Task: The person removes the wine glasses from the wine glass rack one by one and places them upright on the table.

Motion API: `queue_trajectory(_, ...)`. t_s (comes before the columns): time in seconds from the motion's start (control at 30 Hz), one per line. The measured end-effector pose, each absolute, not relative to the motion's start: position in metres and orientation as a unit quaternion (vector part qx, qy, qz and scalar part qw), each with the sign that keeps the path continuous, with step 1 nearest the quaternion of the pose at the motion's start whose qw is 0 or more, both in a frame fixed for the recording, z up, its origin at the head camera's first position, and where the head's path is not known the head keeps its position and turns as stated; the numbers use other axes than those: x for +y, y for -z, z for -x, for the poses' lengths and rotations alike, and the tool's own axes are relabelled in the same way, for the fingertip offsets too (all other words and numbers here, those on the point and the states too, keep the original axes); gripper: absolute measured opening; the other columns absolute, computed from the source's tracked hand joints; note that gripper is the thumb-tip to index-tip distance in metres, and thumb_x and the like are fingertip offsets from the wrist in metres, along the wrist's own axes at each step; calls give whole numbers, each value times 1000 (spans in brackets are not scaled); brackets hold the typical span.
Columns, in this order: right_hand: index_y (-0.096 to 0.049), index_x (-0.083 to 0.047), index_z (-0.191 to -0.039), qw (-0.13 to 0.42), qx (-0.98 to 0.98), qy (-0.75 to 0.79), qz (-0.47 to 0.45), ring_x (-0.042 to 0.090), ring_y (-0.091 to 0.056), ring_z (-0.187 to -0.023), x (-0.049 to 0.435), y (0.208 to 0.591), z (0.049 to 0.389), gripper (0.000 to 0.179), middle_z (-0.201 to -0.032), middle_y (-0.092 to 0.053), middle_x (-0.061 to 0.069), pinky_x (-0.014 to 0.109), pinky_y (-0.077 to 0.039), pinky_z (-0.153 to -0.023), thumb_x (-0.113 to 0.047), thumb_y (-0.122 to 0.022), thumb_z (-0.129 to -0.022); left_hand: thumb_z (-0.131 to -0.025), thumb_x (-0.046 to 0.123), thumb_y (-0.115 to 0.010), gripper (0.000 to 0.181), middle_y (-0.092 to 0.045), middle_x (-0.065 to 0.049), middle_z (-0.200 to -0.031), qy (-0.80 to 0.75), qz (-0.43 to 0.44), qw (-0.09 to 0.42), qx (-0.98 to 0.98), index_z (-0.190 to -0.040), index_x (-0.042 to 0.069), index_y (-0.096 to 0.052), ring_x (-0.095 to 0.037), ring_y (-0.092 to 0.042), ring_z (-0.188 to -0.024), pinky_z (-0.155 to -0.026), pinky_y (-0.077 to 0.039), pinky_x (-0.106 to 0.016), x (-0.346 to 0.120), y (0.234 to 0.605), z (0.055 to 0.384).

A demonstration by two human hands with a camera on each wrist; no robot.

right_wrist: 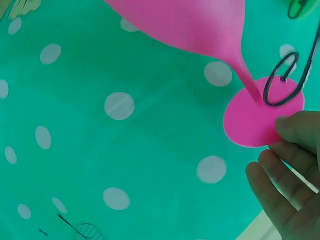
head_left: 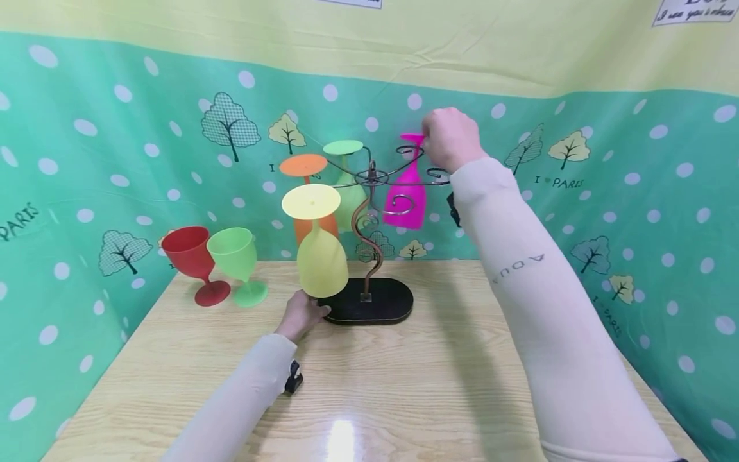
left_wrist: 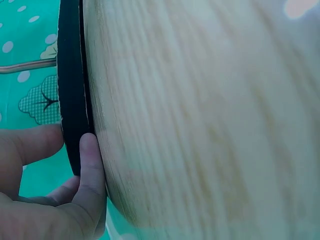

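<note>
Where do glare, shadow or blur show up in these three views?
Head: bright glare patch on the table at the bottom edge, plus a long soft shadow right of the black base; left wrist: white glare spot at top right, wood grain soft and hazy; right wrist: no strong glare on the pink goblet, backdrop dots slightly soft.

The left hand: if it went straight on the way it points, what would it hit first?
Most likely the black oval rack base; the left hand grips its end. Depth beyond that is unclear.
</note>
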State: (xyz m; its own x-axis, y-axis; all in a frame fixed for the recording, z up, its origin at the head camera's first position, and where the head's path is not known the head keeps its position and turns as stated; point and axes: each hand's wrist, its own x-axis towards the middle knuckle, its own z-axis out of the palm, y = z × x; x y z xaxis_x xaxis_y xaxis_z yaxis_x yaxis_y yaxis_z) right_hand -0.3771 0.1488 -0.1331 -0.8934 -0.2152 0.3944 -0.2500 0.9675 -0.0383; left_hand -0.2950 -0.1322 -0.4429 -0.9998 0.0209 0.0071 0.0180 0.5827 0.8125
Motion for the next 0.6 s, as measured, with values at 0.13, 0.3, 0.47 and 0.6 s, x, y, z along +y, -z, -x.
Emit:
queue_trajectory(0.13,-65,-1,-98,211,-967,-74,-126,32,-55,-92,167,135,372,27,-101,-63,15,48,-49,-80,-1,-41,-86,-81,2,-72,24,-44,-4,-71,-459,-14,-1,889,-97,-1,-55,-20,-64,-62,-60,-50,-29,-132,443,294)
queue_trajectory(0.3,-59,2,-91,229,-960,-77,-141,31,-49,-86,188,141,365,23,-92,-54,16,44,-45,-73,2,-37,-87,-81,3,-71,23,-43,-3,-68,-460,-15,-1,888,-96,-1,-54,-21,-64,-62,-61,-50,-30,-133,443,294)
queue_trajectory(0.47,-57,1,-88,240,-957,-66,-151,31,-46,-81,204,149,360,19,-87,-51,15,41,-42,-69,1,-38,-90,-81,4,-72,22,-44,-2,-65,-463,-14,-2,886,-92,-1,-53,-22,-64,-61,-60,-48,-30,-134,444,294)
queue_trajectory(0.6,-58,1,-89,259,-949,-74,-165,30,-46,-80,215,158,355,17,-86,-52,15,40,-43,-70,0,-40,-90,-81,5,-72,23,-44,-2,-65,-463,-12,0,886,-92,0,-53,-20,-64,-61,-60,-48,-30,-134,448,296)
